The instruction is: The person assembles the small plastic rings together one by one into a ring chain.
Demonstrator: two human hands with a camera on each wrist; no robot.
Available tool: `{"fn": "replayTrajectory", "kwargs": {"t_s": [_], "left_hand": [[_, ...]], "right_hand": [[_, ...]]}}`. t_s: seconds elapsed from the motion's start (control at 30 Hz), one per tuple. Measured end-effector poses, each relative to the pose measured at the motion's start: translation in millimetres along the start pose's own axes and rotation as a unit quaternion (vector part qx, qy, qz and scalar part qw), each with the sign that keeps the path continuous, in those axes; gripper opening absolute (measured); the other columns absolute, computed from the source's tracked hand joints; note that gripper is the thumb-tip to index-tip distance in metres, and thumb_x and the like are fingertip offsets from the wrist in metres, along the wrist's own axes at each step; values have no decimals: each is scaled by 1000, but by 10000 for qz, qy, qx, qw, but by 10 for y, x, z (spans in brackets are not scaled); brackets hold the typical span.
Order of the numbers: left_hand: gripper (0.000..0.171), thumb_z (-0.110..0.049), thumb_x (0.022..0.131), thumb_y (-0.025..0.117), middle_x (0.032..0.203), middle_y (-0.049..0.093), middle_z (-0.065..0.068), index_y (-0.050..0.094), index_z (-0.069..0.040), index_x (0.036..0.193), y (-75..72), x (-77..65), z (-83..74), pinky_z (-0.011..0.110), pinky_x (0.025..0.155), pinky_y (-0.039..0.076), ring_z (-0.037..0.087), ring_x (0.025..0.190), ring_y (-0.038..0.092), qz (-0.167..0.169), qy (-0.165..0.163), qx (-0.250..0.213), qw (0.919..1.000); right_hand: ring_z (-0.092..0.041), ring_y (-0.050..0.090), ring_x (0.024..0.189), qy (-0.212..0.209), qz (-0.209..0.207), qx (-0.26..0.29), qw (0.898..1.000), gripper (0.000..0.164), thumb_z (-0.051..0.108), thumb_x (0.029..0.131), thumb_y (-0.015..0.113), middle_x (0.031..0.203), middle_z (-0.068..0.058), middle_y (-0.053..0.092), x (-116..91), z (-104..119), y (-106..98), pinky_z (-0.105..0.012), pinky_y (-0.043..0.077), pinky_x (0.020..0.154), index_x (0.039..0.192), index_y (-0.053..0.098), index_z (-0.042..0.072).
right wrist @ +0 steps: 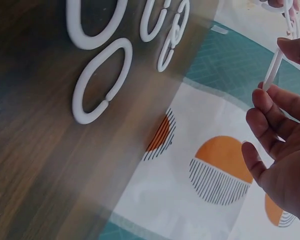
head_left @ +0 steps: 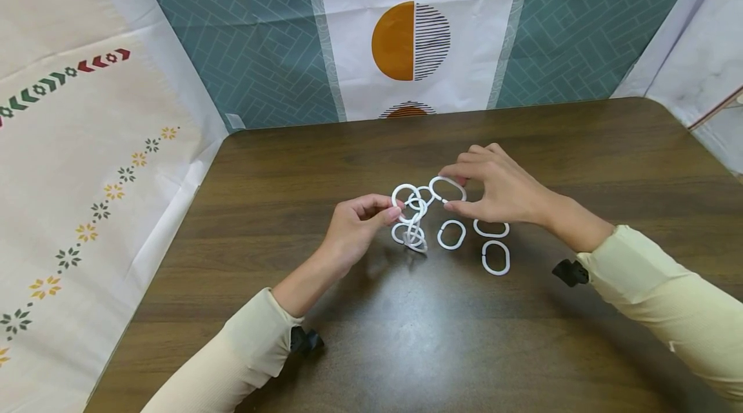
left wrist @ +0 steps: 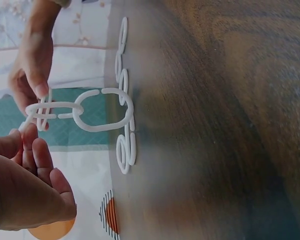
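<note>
White plastic chain links with small gaps are between the two hands. My left hand (head_left: 361, 227) pinches one round-looking link (head_left: 395, 193) between thumb and fingers. More links are joined to it, and one hangs down as an open oval link (left wrist: 79, 119) in the left wrist view. My right hand (head_left: 504, 188) holds another link (head_left: 432, 188) between thumb and fingertips, its gap facing down near the thumb. That link overlaps the left hand's linked group in the head view. In the right wrist view the same link (right wrist: 273, 71) is seen edge-on between thumb and fingers.
Loose links lie on the brown wooden table (head_left: 406, 335): one link (head_left: 439, 236) between the hands, another link (head_left: 508, 259) below the right hand, and a third link (head_left: 491, 235) partly under it. A patterned cloth (head_left: 278, 45) hangs behind the table's far edge.
</note>
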State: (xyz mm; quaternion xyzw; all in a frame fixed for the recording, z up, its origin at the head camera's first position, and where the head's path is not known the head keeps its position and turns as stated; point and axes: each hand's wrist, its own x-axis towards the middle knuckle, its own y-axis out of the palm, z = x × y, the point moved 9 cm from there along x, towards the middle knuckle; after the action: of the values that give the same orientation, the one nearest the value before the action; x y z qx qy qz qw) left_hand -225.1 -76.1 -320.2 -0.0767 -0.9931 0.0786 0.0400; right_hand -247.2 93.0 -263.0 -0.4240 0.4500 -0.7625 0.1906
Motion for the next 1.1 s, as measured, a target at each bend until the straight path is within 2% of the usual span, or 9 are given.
{"fn": "replayTrajectory", "kwargs": {"t_s": [0.27, 0.57, 0.7, 0.83, 1.1], "left_hand": [[15, -19, 78, 66, 83, 65, 1, 67, -7, 87, 7, -3, 19, 25, 72, 45, 12, 77, 57, 42, -54, 48, 10000], [20, -17, 78, 67, 80, 64, 3, 66, -1, 89, 40, -1, 25, 23, 69, 44, 12, 75, 56, 157, -126, 26, 9998], [19, -13, 79, 65, 81, 64, 6, 65, 3, 90, 68, -45, -79, 23, 69, 43, 10, 73, 56, 256, -127, 31, 9996], [18, -9, 80, 63, 80, 63, 8, 64, 6, 90, 73, -97, -199, 22, 68, 43, 9, 72, 54, 216, -136, 104, 9996], [16, -9, 79, 64, 79, 64, 7, 64, 4, 88, 90, -109, -193, 21, 66, 43, 9, 71, 55, 230, -289, 66, 9993]], "right_hand": [[-5, 36, 70, -55, 8, 81, 10000, 38, 38, 67, 71, 67, 13, 45, 62, 71, 24, -29, 25, 70, 97, 65, 16], [-9, 39, 68, -117, -7, 180, 9998, 36, 36, 65, 74, 66, 11, 46, 104, 135, 46, -30, 25, 70, 94, 65, 16], [-9, 40, 68, -139, 28, 205, 9997, 35, 37, 66, 73, 66, 11, 45, 123, 161, 79, -30, 25, 71, 92, 65, 16], [-10, 41, 67, -120, 39, 169, 9998, 35, 39, 66, 73, 66, 11, 46, 137, 179, 89, -30, 25, 72, 91, 65, 16], [-10, 39, 66, 98, 312, 227, 9992, 35, 39, 66, 72, 65, 8, 47, 171, 240, 133, -29, 24, 71, 91, 65, 16]]}}
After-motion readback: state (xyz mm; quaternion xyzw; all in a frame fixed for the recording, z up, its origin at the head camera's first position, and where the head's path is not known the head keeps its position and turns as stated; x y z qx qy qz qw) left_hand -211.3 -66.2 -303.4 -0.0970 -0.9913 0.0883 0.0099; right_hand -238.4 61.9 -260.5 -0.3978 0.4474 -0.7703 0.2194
